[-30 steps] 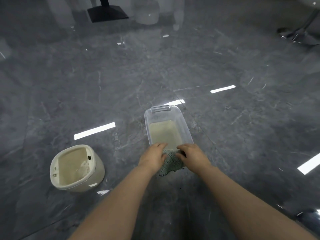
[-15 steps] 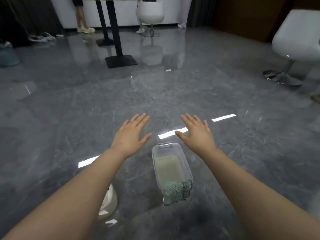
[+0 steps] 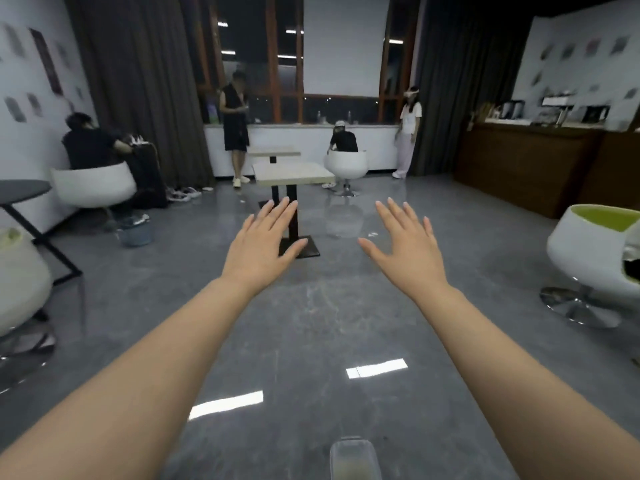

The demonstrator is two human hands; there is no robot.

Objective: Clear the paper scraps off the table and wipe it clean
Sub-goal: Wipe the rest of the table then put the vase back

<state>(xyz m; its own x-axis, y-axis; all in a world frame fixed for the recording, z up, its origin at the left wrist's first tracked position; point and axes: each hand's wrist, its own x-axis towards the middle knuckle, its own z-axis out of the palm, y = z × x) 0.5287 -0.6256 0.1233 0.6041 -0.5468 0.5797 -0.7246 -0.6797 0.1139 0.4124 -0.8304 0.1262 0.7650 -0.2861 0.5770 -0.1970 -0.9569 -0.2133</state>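
View has tilted up since 0.5 s ago: clear tub (image 3: 355, 459) now sits at the bottom edge, cloth no longer in shot, room w/ square worktop (image 3: 292, 174) ahead. Wide bare floor (image 3: 311, 323) btwn the arms; white chairs (image 3: 602, 251) at both sides. Tub's long axis runs away from the person. Left hand (image 3: 258, 245) & right hand (image 3: 410, 249) raised, fingers straight and spread, holding nothing, well apart from the tub.

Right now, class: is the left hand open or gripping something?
Open: the left hand is held out with straight, spread fingers, holding nothing.
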